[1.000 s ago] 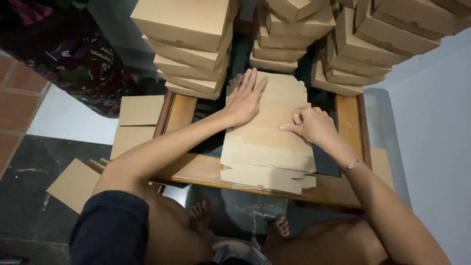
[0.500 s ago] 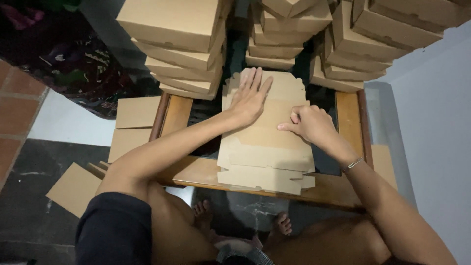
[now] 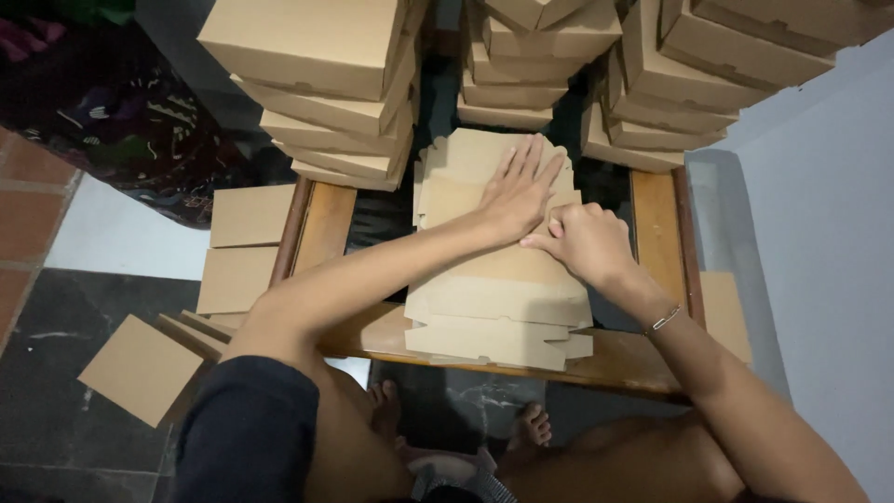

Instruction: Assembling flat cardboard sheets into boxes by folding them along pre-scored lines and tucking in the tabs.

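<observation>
The left hand (image 3: 517, 191) lies flat, fingers spread, on the flat cardboard stack (image 3: 498, 298) mid-bench. The right hand (image 3: 582, 240), grip curled together, presses the stack just beside it.

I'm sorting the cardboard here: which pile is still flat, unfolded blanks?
The flat cardboard stack on the wooden table, under the left hand and right hand. The folded boxes behind stand assembled.

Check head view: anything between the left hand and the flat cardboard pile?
Nothing. The left hand lies flat, pressed straight onto the top sheet of the flat cardboard pile, seen in the head view.
</observation>
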